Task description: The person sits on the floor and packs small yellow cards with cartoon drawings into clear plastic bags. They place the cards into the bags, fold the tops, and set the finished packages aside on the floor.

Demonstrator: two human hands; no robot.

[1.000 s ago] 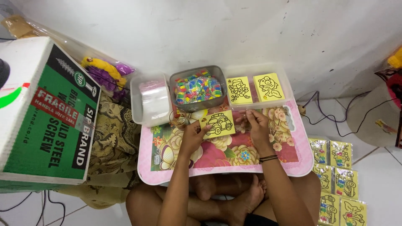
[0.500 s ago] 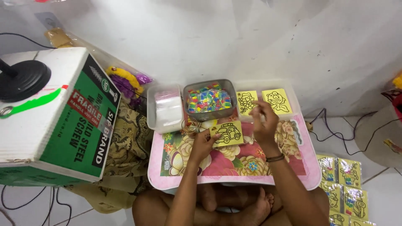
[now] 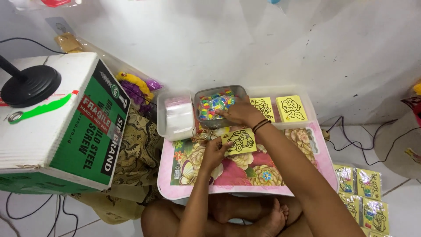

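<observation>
Seen from above, looking down at a person seated cross-legged on the floor behind a low pink desk w/ a floral top.

Right hand, w/ dark bands at the wrist, is reached fwd into a grey tub at the desk's far edge. The tub is filled w/ small multicoloured packets. The fingers are curled down among the packets; whether one is actually gripped cannot be told.

Left hand is closed in a pinch on the left edge of a yellow card printed w/ a black car outline. The card is held just above the desk, near its middle, slightly tilted.

Left of the tub, a clear plastic box sits at the far left corner. Right of the tub, two more yellow picture cards lie along the far edge. Finished coloured cards are spread on the floor beyond the desk's right edge. A large green and white carton stands on the floor to the left.

Risks, as judged: the tub sits close to the far edge, so it could be tipped or pushed off by a snagging wrist, w/ packets spilled. The card is held by one edge only, so it could be bent or dropped if the pinch slackens. The clear box could be nudged by the forearm.
</observation>
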